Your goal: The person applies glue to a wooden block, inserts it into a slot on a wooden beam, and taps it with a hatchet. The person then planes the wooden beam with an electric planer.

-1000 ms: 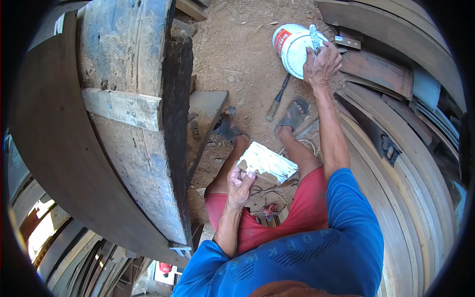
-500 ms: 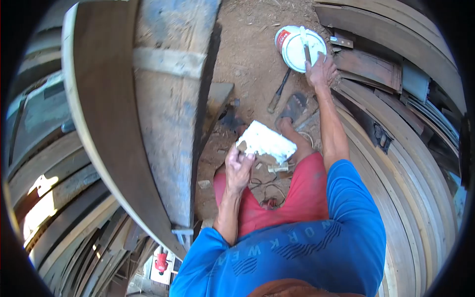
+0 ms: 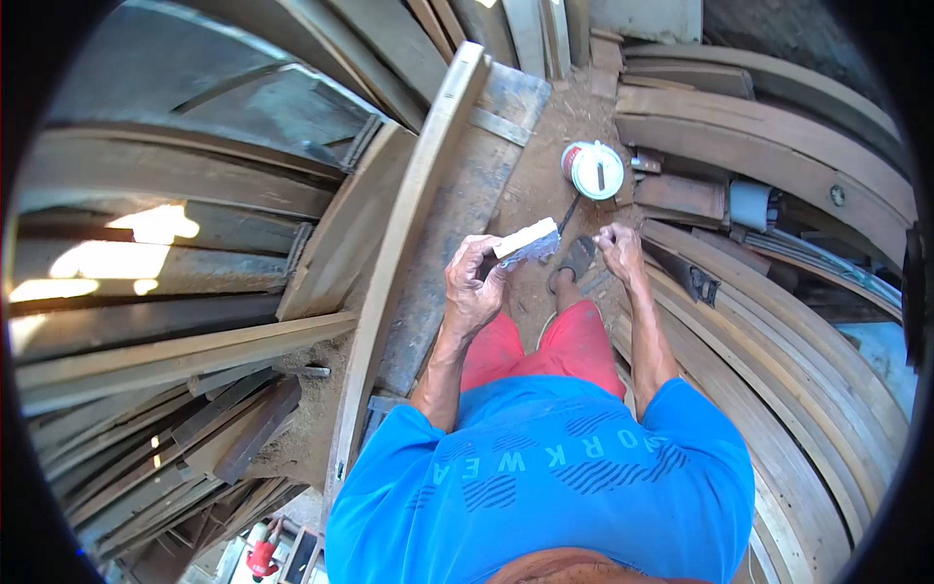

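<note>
A long wooden beam (image 3: 418, 214) runs along the person's left. Beyond the knees, a white bucket (image 3: 580, 183) stands on the ground (image 3: 525, 195). The left hand (image 3: 473, 284) holds a white-smeared block (image 3: 526, 240) between thumb and fingers, above the ground before the knees. The right hand (image 3: 624, 256), near the bucket, has its fingers curled in. A dark strip (image 3: 600, 176) shows against the bucket's round top.

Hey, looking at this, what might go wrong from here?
If the coating on the block is wet, it might smear onto the left hand. The small tool atop the white bucket could fall if bumped. The long tool on the ground near the sandaled foot might be stepped on.
</note>
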